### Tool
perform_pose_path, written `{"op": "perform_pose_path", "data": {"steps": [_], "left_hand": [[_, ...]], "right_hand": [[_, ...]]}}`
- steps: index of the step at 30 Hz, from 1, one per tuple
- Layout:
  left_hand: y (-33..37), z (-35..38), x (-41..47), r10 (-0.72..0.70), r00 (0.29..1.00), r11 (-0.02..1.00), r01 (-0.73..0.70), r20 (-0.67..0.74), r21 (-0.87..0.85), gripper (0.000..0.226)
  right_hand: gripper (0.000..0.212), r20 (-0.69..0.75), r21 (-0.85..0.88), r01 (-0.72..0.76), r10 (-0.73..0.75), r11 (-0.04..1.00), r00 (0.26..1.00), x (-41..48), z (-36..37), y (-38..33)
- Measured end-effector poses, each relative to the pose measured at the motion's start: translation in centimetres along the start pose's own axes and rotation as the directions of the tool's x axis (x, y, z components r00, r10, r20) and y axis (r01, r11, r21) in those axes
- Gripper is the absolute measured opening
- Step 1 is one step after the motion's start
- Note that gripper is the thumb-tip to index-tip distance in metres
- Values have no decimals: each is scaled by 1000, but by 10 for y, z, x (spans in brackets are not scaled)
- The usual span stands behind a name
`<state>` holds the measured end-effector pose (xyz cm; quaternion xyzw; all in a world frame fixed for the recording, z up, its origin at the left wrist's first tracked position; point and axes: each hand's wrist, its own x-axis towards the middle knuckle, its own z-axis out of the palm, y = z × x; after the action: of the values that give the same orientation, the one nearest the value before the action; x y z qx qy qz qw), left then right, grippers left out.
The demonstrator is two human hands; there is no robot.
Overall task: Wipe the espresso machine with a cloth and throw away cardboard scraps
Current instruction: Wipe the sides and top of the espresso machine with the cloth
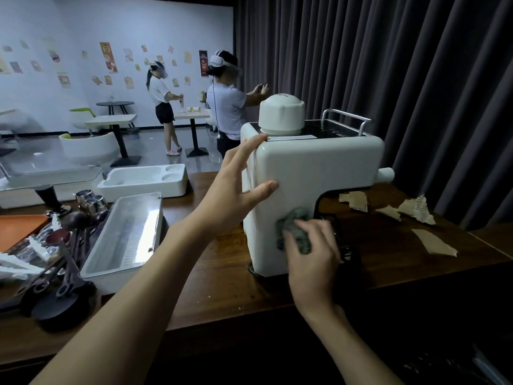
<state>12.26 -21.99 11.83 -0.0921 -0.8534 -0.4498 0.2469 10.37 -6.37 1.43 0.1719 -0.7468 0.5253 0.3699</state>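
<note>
A white espresso machine (319,168) stands on the dark wooden counter (222,273), with a round white cap on top. My left hand (238,184) lies spread against its left side, fingers straight over the top edge and thumb on the near face. My right hand (311,254) presses a grey-green cloth (294,218) against the lower part of the near face, fingers curled round the cloth. Several torn cardboard scraps (433,243) lie on the counter to the right of the machine.
Left of the machine sit a long white tray (125,240), a white moulded tray (144,182) and a heap of metal cups and spoons (69,218). A dark curtain (416,79) hangs behind. Two people with headsets stand by café tables in the background.
</note>
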Motion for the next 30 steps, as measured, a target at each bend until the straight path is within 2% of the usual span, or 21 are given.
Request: {"op": "perform_pose_path", "data": {"steps": [2, 4, 8, 10, 11, 14, 16, 20, 22, 24, 27, 28, 30], "left_hand": [[1, 1, 0, -10, 1000, 1000, 10, 3, -2, 72], [1, 1, 2, -21, 1000, 1000, 21, 6, -6, 70], [5, 1, 5, -42, 999, 994, 41, -5, -97, 49], [7, 2, 6, -58, 998, 993, 56, -11, -108, 42], [8, 3, 6, -62, 998, 992, 60, -11, -108, 41], [9, 3, 5, -66, 998, 992, 65, -9, -111, 41], [9, 3, 5, -67, 998, 991, 65, -8, -114, 40], [7, 3, 6, -65, 998, 990, 62, -23, -125, 36], [8, 4, 6, -69, 997, 989, 64, -33, -135, 37], [9, 4, 6, -72, 997, 988, 67, -33, -140, 35], [10, 4, 6, -67, 997, 988, 63, -25, -138, 31], [11, 4, 6, -65, 998, 988, 61, -26, -140, 30], [12, 5, 6, -61, 998, 989, 56, -33, -134, 28]], "right_hand": [[23, -110, -7, -44, 43, 999, 993, 13, -7, 5], [22, -155, -26, -25, 20, 999, 988, 18, -6, 1], [20, 1, -23, 185, -185, 982, 983, 10, 7, -15], [22, 45, -27, 241, -240, 970, 970, 16, 4, -15], [25, 13, -21, 216, -216, 976, 976, 22, 1, -13], [32, -196, 42, 21, -12, 999, 981, 46, -10, -11], [28, -234, 23, 43, -36, 999, 972, 51, -7, -18], [23, -47, -27, 254, -255, 967, 966, 39, 6, -34], [22, -24, -28, 291, -292, 956, 956, 48, 0, -30], [21, -131, -30, 242, -244, 970, 961, 66, -10, -20], [19, -310, -5, 89, -86, 996, 947, 90, -22, -11], [19, -335, -6, 68, -66, 998, 940, 91, -21, -13], [19, -304, -4, 125, -121, 992, 945, 85, -11, -25]]}}
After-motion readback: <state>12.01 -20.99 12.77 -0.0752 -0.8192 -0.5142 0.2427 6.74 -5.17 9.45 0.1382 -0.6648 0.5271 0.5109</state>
